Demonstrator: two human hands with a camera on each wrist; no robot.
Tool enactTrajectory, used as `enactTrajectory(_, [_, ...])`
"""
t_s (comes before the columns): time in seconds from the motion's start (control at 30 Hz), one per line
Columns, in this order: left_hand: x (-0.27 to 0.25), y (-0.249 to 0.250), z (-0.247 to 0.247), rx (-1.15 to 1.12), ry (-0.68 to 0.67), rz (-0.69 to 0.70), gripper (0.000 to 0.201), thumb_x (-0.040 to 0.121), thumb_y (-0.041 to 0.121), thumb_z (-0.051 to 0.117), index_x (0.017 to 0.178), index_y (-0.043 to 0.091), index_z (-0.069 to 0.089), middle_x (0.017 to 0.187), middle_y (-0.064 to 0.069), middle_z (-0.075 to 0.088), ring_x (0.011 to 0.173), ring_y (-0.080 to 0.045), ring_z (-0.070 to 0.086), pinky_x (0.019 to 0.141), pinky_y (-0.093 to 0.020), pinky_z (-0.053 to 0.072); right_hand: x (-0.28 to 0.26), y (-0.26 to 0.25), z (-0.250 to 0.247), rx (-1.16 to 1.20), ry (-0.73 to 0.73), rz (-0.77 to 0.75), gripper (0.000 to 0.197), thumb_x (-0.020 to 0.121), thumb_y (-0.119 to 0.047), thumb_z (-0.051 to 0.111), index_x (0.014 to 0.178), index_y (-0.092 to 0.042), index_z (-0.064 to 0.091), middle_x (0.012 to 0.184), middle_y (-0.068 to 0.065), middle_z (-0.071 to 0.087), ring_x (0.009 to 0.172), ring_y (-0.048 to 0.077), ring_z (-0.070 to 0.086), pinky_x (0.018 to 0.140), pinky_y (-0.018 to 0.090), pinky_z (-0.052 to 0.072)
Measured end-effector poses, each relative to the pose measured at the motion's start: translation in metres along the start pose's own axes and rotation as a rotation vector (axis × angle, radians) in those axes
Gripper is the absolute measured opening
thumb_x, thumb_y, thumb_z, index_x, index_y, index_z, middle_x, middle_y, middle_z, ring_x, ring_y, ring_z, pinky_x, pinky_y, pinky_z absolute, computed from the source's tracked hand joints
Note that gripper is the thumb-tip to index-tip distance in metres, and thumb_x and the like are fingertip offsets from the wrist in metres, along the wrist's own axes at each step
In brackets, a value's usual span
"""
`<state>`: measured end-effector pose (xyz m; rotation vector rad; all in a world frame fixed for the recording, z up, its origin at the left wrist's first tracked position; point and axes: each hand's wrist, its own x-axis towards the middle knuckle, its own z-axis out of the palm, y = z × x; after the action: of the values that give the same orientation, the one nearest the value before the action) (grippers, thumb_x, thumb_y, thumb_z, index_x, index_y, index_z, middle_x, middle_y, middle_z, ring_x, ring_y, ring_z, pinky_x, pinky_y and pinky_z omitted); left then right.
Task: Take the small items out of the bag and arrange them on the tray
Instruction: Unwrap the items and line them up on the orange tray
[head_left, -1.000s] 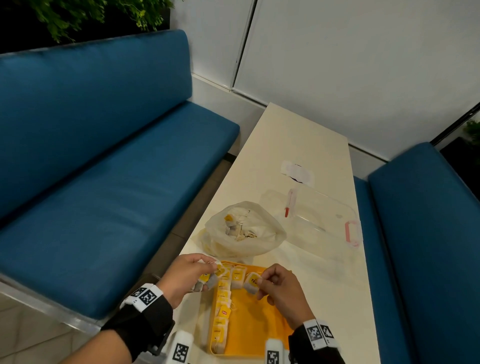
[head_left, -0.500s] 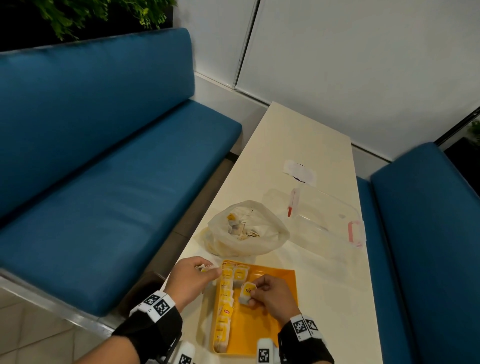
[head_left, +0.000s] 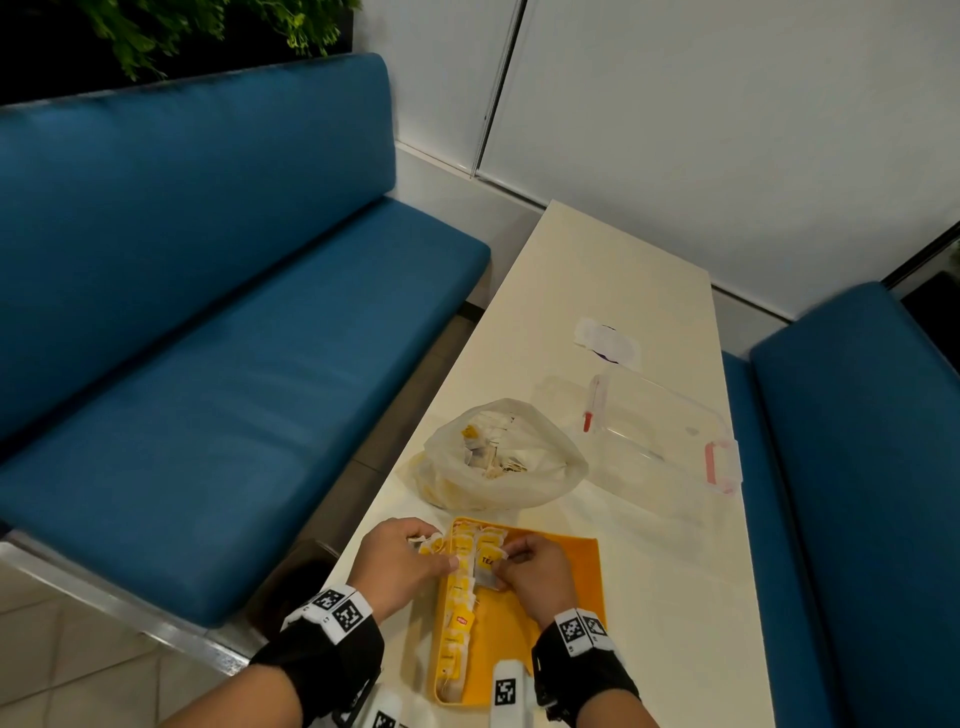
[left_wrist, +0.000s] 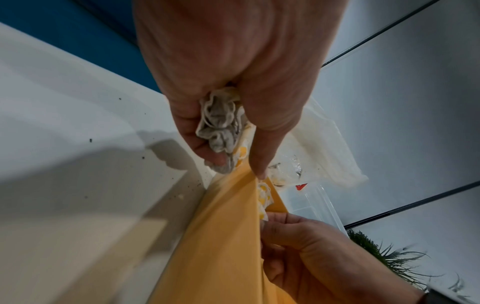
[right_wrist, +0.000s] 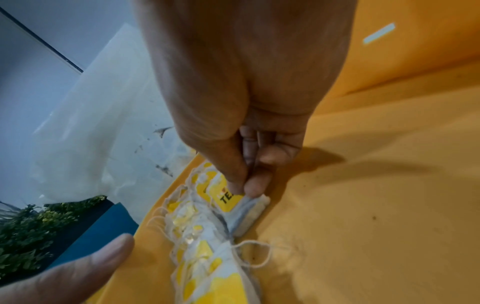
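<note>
An orange tray (head_left: 561, 613) lies near the table's front edge, with a row of yellow-tagged tea bags (head_left: 457, 623) along its left side. My right hand (head_left: 524, 571) pinches one tea bag (right_wrist: 244, 207) by its yellow tag, low over the tray beside the row. My left hand (head_left: 405, 561) grips a bunch of tea bags (left_wrist: 221, 129) at the tray's left rim (left_wrist: 233, 205). Behind the tray, the white plastic bag (head_left: 498, 457) stands open with more tea bags inside.
A clear plastic box (head_left: 649, 441) with pink latches sits on the cream table (head_left: 675, 571) right of the bag. A small white packet (head_left: 608, 340) lies farther back. Blue benches (head_left: 208, 338) flank the table on both sides.
My right hand has carried its tea bag from the tray's far edge toward me, down beside the row. My left hand has shifted slightly in toward the tray's left rim.
</note>
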<state>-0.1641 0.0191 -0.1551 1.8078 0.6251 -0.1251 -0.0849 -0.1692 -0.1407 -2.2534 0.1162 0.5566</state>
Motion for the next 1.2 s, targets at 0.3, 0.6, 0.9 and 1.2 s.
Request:
enactTrajectory(0.3, [0.002,0.001,0.000,-0.048,-0.048,0.000,0.030,0.069,0.032,0.094,0.093,0.031,0.077,0.102,0.010,0.074,0.099,-0.009,0.068,0.090,-0.028,0.055,-0.002,0.002,0.008,0.053,0.083,0.055,0.008,0.079,-0.017,0.081,0.075,-0.019,0.075,0.063,0.004,0.073,0.067,0.018,0.070,0.075,0.032,0.058])
enactTrajectory(0.6, [-0.003,0.003,-0.004,-0.109,-0.069,-0.009,0.023,0.073,0.025,0.092,0.087,0.034,0.075,0.096,0.008,0.075,0.085,-0.011,0.070,0.075,-0.027,0.058,0.002,0.002,0.015,0.009,0.085,0.059,0.015,0.079,-0.020,0.080,0.067,-0.014,0.076,0.057,0.004,0.071,0.053,0.013,0.063,0.066,0.035,0.059])
enactTrajectory(0.9, [-0.025,0.022,-0.041,-0.430,-0.229,-0.032,0.019,0.088,0.004,0.075,0.104,0.014,0.077,0.076,-0.005,0.073,0.062,-0.015,0.062,0.055,-0.024,0.049,-0.036,-0.026,-0.007,0.160,0.080,-0.157,0.011,0.082,-0.015,0.077,0.086,-0.026,0.075,0.083,-0.004,0.074,0.079,0.013,0.068,0.072,0.029,0.058])
enactTrajectory(1.2, [-0.033,0.040,-0.033,-0.569,-0.373,0.001,0.017,0.087,0.004,0.076,0.102,0.011,0.078,0.086,-0.020,0.071,0.076,-0.030,0.059,0.072,-0.040,0.045,-0.066,-0.060,-0.015,0.378,-0.126,-0.289,0.008,0.083,-0.006,0.078,0.090,-0.009,0.076,0.083,0.008,0.075,0.069,0.011,0.065,0.056,0.017,0.047])
